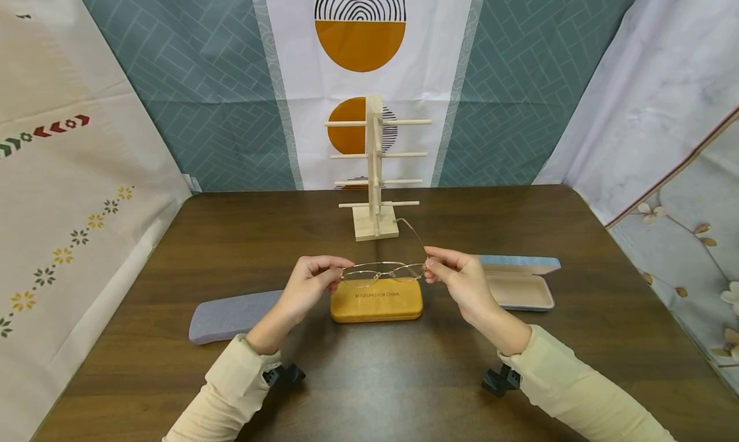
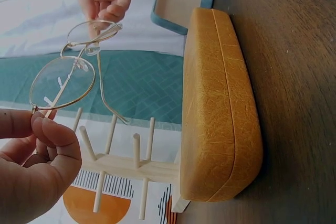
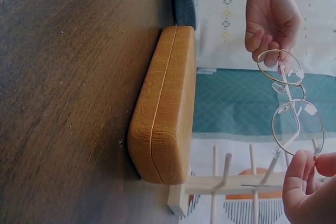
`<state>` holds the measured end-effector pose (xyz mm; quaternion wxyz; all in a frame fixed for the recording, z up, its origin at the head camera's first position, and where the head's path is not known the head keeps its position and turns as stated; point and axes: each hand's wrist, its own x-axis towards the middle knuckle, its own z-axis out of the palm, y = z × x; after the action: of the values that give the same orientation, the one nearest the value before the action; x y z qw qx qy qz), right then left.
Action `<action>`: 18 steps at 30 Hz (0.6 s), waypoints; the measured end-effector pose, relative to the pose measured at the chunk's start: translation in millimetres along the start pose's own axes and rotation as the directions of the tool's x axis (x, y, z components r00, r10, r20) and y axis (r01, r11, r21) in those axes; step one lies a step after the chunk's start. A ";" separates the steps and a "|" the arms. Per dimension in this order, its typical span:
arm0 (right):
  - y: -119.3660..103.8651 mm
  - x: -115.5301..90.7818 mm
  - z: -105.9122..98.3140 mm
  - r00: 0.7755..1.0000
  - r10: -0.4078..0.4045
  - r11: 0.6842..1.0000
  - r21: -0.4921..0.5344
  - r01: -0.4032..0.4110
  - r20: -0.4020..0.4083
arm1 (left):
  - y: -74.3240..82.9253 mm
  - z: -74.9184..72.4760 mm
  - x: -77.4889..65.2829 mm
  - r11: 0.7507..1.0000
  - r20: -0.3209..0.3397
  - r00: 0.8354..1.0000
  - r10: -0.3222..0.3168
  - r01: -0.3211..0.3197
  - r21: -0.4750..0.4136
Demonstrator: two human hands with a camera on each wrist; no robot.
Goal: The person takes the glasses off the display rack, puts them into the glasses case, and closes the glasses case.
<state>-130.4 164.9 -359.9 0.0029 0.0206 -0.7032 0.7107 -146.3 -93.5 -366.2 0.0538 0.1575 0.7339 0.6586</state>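
A pair of thin gold-rimmed eyeglasses (image 1: 385, 274) is held up between both hands, over a closed mustard-yellow glasses case (image 1: 376, 307). My left hand (image 1: 308, 288) pinches the left end of the frame between thumb and fingers. At the other end, my right hand (image 1: 458, 278) pinches the frame near the hinge. The right temple of the glasses sticks out away from me; in the left wrist view the other temple appears folded behind the lenses (image 2: 63, 82). In both wrist views the glasses are clear of the yellow case (image 3: 168, 103).
A closed grey-blue glasses case (image 1: 231, 315) lies on the left, partly behind the left forearm. On the right, a light-blue case (image 1: 519, 291) lies with its lid up, beige inside. Behind the yellow case stands a wooden display rack (image 1: 374, 160) with several pegs on the brown table (image 1: 375, 378).
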 end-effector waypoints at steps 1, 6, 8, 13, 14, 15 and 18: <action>-0.2 -0.2 0.4 1.000 0.002 1.000 0.004 -0.002 0.001 | 0.1 0.0 -0.2 1.000 0.001 1.000 0.000 0.000 -0.005; -0.8 -1.4 0.8 1.000 0.003 1.000 0.017 -0.003 0.013 | 0.4 -0.2 -1.1 1.000 -0.001 1.000 -0.004 0.004 -0.004; -0.8 -2.0 0.5 1.000 0.003 1.000 0.019 -0.003 0.022 | 0.2 -0.3 -1.6 1.000 0.000 1.000 -0.005 0.005 0.003; -0.9 -3.1 0.5 0.999 -0.003 1.000 0.027 0.001 0.042 | 0.7 -0.9 -3.3 1.000 0.001 1.000 -0.007 0.007 0.006; -0.8 -3.1 0.7 0.999 -0.001 1.000 0.028 0.000 0.042 | 0.9 -1.0 -3.7 1.000 0.002 1.000 -0.007 0.007 0.006; -0.9 -3.3 0.9 0.999 0.001 1.000 0.028 -0.003 0.044 | 1.0 -1.1 -3.9 1.000 0.003 1.000 -0.009 0.009 0.003; -1.2 -3.9 1.4 0.999 0.013 1.000 0.019 -0.014 0.046 | 1.2 -1.4 -4.6 1.000 0.006 1.000 -0.012 0.012 -0.005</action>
<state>-126.5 163.6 -358.8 -0.0181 0.0321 -0.6965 0.7166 -142.2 -96.1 -365.5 0.0603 0.1546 0.7330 0.6597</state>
